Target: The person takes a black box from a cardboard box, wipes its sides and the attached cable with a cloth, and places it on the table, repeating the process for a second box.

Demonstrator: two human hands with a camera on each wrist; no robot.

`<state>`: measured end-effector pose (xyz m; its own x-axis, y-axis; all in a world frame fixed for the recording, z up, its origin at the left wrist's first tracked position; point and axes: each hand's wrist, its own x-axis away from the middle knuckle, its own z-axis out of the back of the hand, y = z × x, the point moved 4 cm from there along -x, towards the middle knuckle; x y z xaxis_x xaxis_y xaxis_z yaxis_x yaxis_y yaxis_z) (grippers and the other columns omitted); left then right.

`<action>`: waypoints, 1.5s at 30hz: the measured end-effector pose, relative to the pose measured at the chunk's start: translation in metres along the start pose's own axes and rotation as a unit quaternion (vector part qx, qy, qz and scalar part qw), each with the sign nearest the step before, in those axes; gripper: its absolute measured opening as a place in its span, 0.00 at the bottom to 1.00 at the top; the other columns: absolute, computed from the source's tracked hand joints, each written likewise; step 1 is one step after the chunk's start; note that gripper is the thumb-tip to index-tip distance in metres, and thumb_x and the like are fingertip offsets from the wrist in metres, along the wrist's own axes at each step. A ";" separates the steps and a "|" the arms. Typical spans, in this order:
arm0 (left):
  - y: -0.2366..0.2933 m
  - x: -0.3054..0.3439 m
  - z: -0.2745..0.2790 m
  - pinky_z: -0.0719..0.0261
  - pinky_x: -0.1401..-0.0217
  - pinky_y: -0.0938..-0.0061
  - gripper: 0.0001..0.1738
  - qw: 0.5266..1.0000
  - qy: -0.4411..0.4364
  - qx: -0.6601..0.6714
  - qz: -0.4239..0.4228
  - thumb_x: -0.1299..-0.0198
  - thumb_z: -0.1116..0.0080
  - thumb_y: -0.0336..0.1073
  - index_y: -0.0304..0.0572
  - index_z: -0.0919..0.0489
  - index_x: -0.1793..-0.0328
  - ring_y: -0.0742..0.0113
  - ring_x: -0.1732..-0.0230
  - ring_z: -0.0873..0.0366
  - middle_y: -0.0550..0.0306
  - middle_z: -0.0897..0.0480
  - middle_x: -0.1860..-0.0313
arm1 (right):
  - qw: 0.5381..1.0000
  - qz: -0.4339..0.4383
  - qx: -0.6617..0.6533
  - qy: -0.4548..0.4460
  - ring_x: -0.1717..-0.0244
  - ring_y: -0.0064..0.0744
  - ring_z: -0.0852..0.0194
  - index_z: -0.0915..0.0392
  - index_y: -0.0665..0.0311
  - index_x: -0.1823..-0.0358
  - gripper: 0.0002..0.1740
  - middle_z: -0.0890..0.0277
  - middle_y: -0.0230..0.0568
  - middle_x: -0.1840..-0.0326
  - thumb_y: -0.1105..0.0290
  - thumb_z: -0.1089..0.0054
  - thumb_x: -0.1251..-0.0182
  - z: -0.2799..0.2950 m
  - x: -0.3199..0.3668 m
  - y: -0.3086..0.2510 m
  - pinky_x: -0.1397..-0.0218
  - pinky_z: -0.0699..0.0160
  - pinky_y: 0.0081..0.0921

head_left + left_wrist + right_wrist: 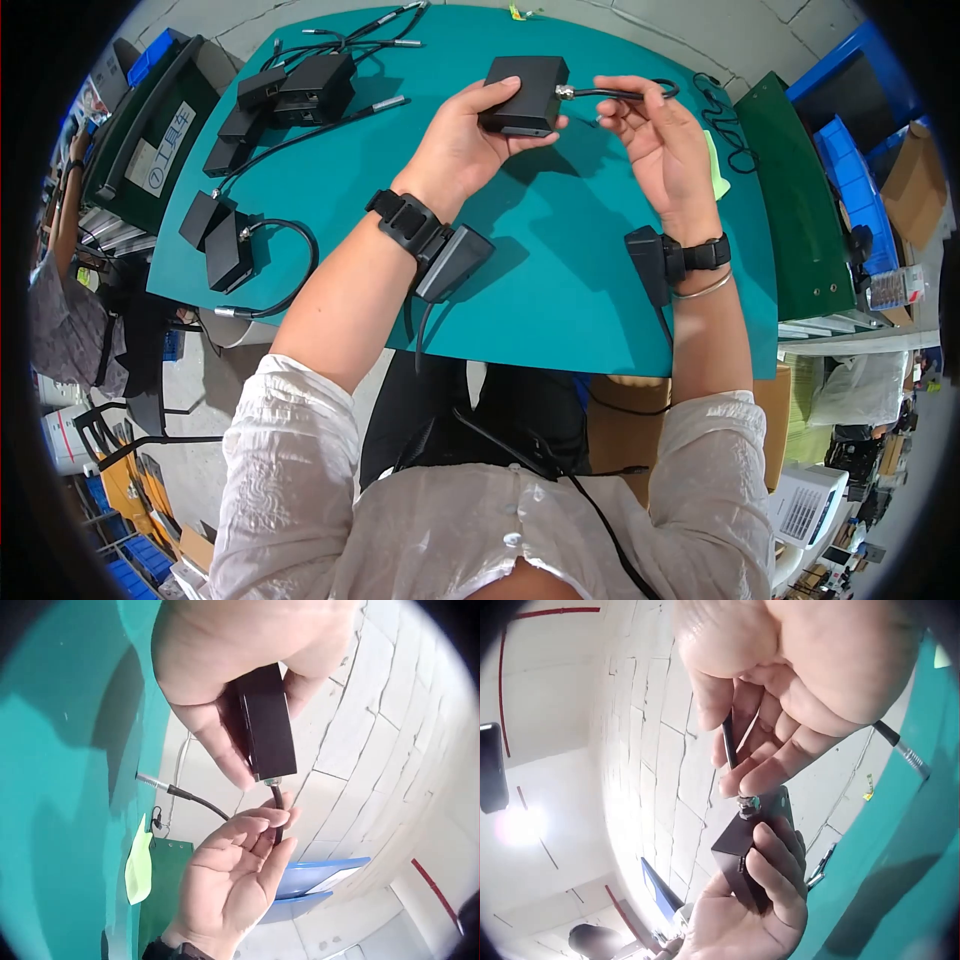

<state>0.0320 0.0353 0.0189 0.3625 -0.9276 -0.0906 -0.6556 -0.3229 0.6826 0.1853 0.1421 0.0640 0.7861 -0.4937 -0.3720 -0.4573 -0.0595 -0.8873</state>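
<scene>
My left hand grips a small black box above the table, thumb on its top face and fingers underneath. A silver threaded connector sits on the box's side facing my right hand. From it runs a short black cable, which my right thumb and fingers pinch close to the connector. The cable loops behind the right hand, and its free end carries a silver metal plug, seen in the left wrist view.
On the green table, several black boxes are piled at the far left, with loose cables behind them. Two more boxes with cables lie nearer. A thin black cord and a light-green cloth lie at the right.
</scene>
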 end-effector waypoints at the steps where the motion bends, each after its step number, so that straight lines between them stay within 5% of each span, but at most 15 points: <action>1: 0.002 -0.001 0.002 0.13 0.53 0.64 0.21 1.000 -0.009 -0.002 -0.003 0.33 0.50 0.36 0.27 0.34 0.41 0.44 0.52 0.19 0.39 0.23 0.48 | 1.000 0.001 0.001 -0.001 0.54 0.33 0.23 0.25 0.74 0.49 0.19 0.24 0.50 0.47 0.63 0.53 0.26 0.004 0.001 0.000 0.47 0.23 0.29; 6: 0.005 -0.004 0.004 0.14 0.53 0.63 0.20 0.999 0.005 -0.023 -0.025 0.32 0.51 0.36 0.29 0.35 0.40 0.43 0.51 0.19 0.39 0.23 0.48 | 0.985 -0.016 -0.167 0.043 0.52 0.37 0.24 0.27 0.69 0.52 0.15 0.25 0.51 0.48 0.64 0.55 0.26 0.020 -0.002 0.010 0.47 0.24 0.31; 13: 0.011 -0.002 0.007 0.16 0.53 0.62 0.20 0.997 0.051 -0.038 -0.042 0.33 0.51 0.34 0.30 0.36 0.39 0.43 0.51 0.20 0.40 0.24 0.48 | 0.970 -0.021 -0.209 0.121 0.62 0.27 0.33 0.27 0.68 0.52 0.14 0.25 0.40 0.53 0.64 0.48 0.30 0.038 0.001 0.007 0.61 0.32 0.23; 24: 0.026 -0.011 0.042 0.18 0.54 0.57 0.18 0.987 0.127 0.016 -0.097 0.34 0.49 0.30 0.30 0.39 0.44 0.43 0.55 0.19 0.37 0.25 0.50 | 0.924 0.072 -0.324 0.188 0.70 0.27 0.37 0.30 0.70 0.52 0.11 0.28 0.41 0.60 0.74 0.46 0.32 0.109 0.008 -0.008 0.64 0.33 0.23; 26: 0.026 -0.012 0.048 0.19 0.54 0.57 0.18 0.986 0.136 0.014 -0.100 0.34 0.49 0.30 0.30 0.40 0.44 0.43 0.55 0.19 0.36 0.25 0.49 | 0.927 0.081 -0.269 0.249 0.70 0.28 0.37 0.30 0.71 0.51 0.11 0.28 0.41 0.60 0.72 0.47 0.30 0.117 0.012 -0.011 0.65 0.33 0.24; 34: 0.025 -0.009 0.041 0.21 0.50 0.60 0.23 0.981 0.161 -0.058 -0.093 0.37 0.46 0.28 0.33 0.41 0.38 0.51 0.52 0.20 0.41 0.24 0.48 | 0.961 0.158 -0.030 0.227 0.68 0.24 0.33 0.31 0.71 0.44 0.15 0.26 0.40 0.57 0.71 0.49 0.28 0.090 0.005 -0.024 0.60 0.28 0.22; 40: 0.018 -0.010 0.026 0.28 0.44 0.71 0.23 0.962 0.099 -0.231 -0.104 0.44 0.38 0.26 0.35 0.30 0.41 0.67 0.49 0.23 0.53 0.21 0.50 | 0.965 0.121 0.174 0.153 0.65 0.20 0.30 0.24 0.69 0.48 0.13 0.24 0.37 0.53 0.74 0.45 0.32 0.049 0.003 -0.014 0.57 0.27 0.18; 45: 0.018 -0.008 0.020 0.28 0.44 0.74 0.23 0.961 0.080 -0.239 -0.115 0.48 0.35 0.25 0.36 0.28 0.44 0.70 0.51 0.24 0.57 0.21 0.53 | 0.922 0.169 0.344 0.054 0.61 0.21 0.29 0.21 0.65 0.51 0.11 0.25 0.35 0.54 0.76 0.44 0.33 0.005 0.006 -0.017 0.54 0.25 0.18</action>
<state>0.0038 0.0333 0.0179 0.5841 -0.7884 -0.1928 -0.1806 -0.3578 0.9162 0.2000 0.1444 0.0749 0.5833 -0.4695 -0.6629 -0.2676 0.6594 -0.7025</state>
